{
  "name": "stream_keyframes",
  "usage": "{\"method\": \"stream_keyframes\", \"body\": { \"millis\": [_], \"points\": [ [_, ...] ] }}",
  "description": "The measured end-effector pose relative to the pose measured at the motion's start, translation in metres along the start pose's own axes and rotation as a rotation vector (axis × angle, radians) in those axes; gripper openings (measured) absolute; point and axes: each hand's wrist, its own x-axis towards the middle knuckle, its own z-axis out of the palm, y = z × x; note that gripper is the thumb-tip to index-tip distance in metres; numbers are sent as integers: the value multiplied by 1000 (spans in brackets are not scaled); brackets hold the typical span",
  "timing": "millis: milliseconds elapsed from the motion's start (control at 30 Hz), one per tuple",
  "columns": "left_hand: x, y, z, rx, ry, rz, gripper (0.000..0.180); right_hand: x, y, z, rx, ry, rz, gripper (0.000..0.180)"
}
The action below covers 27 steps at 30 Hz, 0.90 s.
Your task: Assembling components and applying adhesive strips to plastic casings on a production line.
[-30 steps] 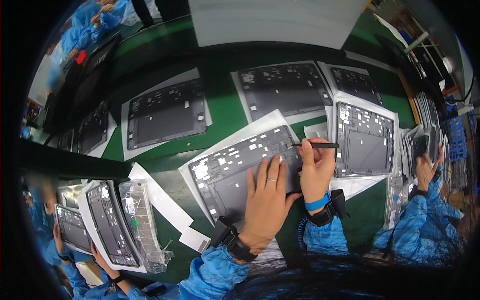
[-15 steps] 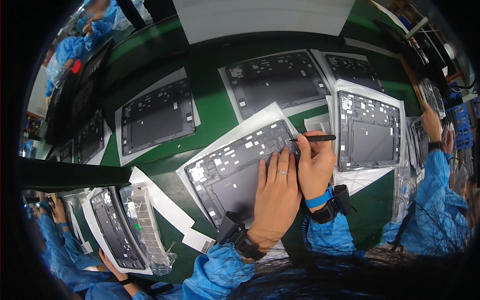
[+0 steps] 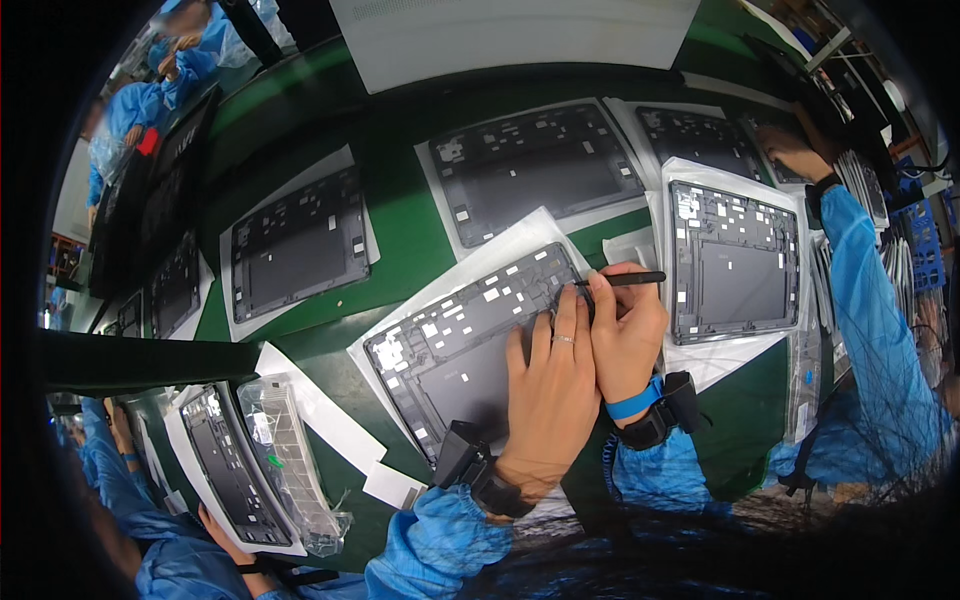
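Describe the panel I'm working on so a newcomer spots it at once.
On the green table, find the slanted white sheet in mid-view. The dark panel lies on it, partly under the wearer's left hand. Only this panel has a slim black tool, in the right hand, near its right end.

Person's left hand (image 3: 550,408), one; right hand (image 3: 632,340), one. Black pen-shaped tool (image 3: 635,278), one; finger ring (image 3: 563,339), one; blue right-wrist band (image 3: 636,400), one. On the tabletop (image 3: 400,220): dark panels (image 3: 450,390), at least eight; clear plastic bags (image 3: 270,400), at least two.
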Motion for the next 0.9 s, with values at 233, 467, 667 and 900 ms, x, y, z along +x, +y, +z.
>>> {"method": "stream_keyframes", "body": {
  "millis": [233, 467, 667, 900],
  "points": [
    [15, 0, -2, 280, 59, 93, 60, -4, -12, -8, 122, 48, -71, 14],
    [-16, -20, 8, 375, 4, 89, 67, 22, -118, 83, 0, -293, -411, 21],
    [-74, -22, -19, 102, 56, 105, 69, 69, -29, 184, -1002, -507, -425, 45],
    [-101, -70, -31, 122, 44, 104, 57, 99, -59, 179, -909, -639, -666, 27]
  ]
}}
